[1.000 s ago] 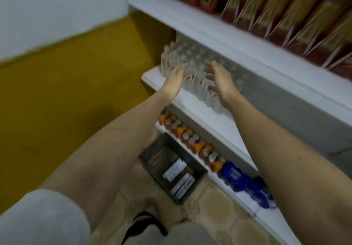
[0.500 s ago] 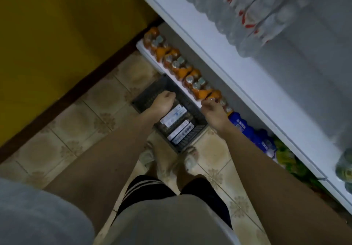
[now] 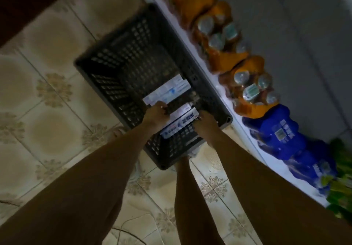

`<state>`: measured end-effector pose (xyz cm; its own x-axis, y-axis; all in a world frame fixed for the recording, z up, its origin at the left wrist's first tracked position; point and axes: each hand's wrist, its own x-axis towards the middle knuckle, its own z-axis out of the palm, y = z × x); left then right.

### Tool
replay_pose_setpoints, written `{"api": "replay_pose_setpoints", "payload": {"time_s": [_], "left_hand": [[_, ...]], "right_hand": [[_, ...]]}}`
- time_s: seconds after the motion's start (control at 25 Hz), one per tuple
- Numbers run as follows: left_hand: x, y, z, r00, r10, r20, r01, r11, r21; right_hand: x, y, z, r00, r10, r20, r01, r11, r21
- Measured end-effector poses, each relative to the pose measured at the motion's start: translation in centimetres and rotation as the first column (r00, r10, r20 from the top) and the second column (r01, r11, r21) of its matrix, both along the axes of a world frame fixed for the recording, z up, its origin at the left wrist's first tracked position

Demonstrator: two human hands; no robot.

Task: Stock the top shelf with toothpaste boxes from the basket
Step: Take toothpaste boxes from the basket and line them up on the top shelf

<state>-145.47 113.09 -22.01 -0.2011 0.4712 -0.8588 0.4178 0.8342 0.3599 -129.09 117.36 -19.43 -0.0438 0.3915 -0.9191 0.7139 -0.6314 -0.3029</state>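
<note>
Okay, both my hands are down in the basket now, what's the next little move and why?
Probably close both hands on the nearer toothpaste box and lift it out. The left hand and right hand already sit on either side of it inside the black basket, though whether either grips it yet is unclear. Another box lies further in for later.

Black perforated basket [image 3: 122,62], white-blue toothpaste boxes [image 3: 167,90], beige floral-patterned floor tiles [image 3: 47,123]
</note>
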Motion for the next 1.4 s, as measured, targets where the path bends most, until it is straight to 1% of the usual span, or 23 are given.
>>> {"api": "replay_pose_setpoints", "payload": {"time_s": [0.08, 0.16, 0.2, 0.28, 0.36, 0.44, 0.48, 0.52, 0.56, 0.6, 0.68, 0.76, 0.84, 0.92, 1.08, 1.16, 1.24, 1.32, 1.4], "left_hand": [[2.1, 1.0, -6.6, 0.995, -0.101, -0.022, 0.101, 0.994, 0.031], [4.4, 1.9, -11.4, 0.991, -0.136, 0.004, 0.136, 0.989, 0.058], [5.6, 2.2, -13.6, 0.987, -0.161, 0.016, 0.160, 0.985, 0.070], [7.5, 2.3, -16.2, 0.956, -0.292, 0.009, 0.291, 0.955, 0.055], [8.3, 2.3, -17.4, 0.910, -0.410, -0.062, 0.414, 0.908, 0.070], [7.8, 2.7, -17.8, 0.885, -0.446, -0.133, 0.462, 0.876, 0.134], [7.1, 3.0, -17.5, 0.877, -0.459, -0.140, 0.477, 0.865, 0.157], [6.2, 3.3, -17.3, 0.878, -0.463, -0.123, 0.478, 0.862, 0.167], [5.2, 3.8, -16.6, 0.888, -0.455, -0.068, 0.460, 0.873, 0.164], [4.0, 4.2, -15.9, 0.910, -0.413, 0.012, 0.404, 0.895, 0.187], [1.5, 4.8, -14.7, 0.933, -0.299, 0.201, 0.252, 0.941, 0.226], [-0.5, 5.5, -13.4, 0.921, -0.209, 0.330, 0.149, 0.969, 0.196], [-1.5, 5.9, -12.3, 0.909, -0.124, 0.399, 0.086, 0.990, 0.112], [-1.9, 5.8, -12.1, 0.900, -0.074, 0.431, 0.059, 0.997, 0.049], [-2.4, 4.9, -13.0, 0.849, 0.010, 0.528, -0.032, 0.999, 0.033], [-2.6, 4.8, -13.0, 0.840, 0.041, 0.541, -0.057, 0.998, 0.012], [-2.7, 5.0, -13.0, 0.840, 0.058, 0.540, -0.063, 0.998, -0.009], [-2.7, 5.3, -13.0, 0.823, 0.125, 0.554, -0.100, 0.992, -0.076], [-2.6, 5.4, -12.5, 0.816, 0.217, 0.536, -0.165, 0.976, -0.144]], "right_hand": [[0.0, 0.7, -6.3, 1.000, -0.023, 0.022, 0.023, 0.999, -0.030], [-0.2, 1.0, -11.6, 0.986, -0.165, 0.027, 0.166, 0.985, -0.048], [0.0, 0.8, -14.1, 0.978, -0.205, 0.026, 0.206, 0.978, -0.027], [0.5, 0.6, -17.3, 0.982, -0.185, 0.040, 0.181, 0.979, 0.094], [0.8, 0.7, -18.6, 0.992, -0.115, 0.058, 0.104, 0.981, 0.163], [0.8, 1.0, -18.9, 0.994, -0.025, 0.109, 0.007, 0.987, 0.164], [0.6, 1.3, -18.6, 0.993, 0.017, 0.119, -0.034, 0.990, 0.137], [0.5, 1.6, -18.3, 0.994, 0.028, 0.102, -0.040, 0.992, 0.119], [0.4, 2.0, -18.0, 0.997, 0.008, 0.077, -0.017, 0.992, 0.121], [0.3, 2.4, -17.4, 0.998, -0.033, 0.045, 0.026, 0.990, 0.139], [0.1, 3.4, -16.0, 0.997, -0.062, -0.055, 0.071, 0.980, 0.187], [-0.4, 4.0, -14.6, 0.977, 0.009, -0.213, 0.038, 0.975, 0.217], [-1.2, 4.3, -14.0, 0.955, 0.079, -0.287, -0.005, 0.968, 0.250], [-1.7, 4.3, -14.2, 0.954, 0.084, -0.287, 0.005, 0.955, 0.298], [-1.8, 3.6, -14.6, 0.959, 0.054, -0.280, 0.048, 0.937, 0.346], [-1.7, 3.0, -15.0, 0.955, 0.051, -0.292, 0.056, 0.936, 0.348], [-1.7, 2.4, -15.3, 0.950, 0.169, -0.261, -0.054, 0.915, 0.399], [-1.9, 1.8, -15.3, 0.932, 0.294, -0.211, -0.181, 0.885, 0.430], [-2.3, 1.7, -15.2, 0.932, 0.292, -0.215, -0.201, 0.909, 0.365]]}}
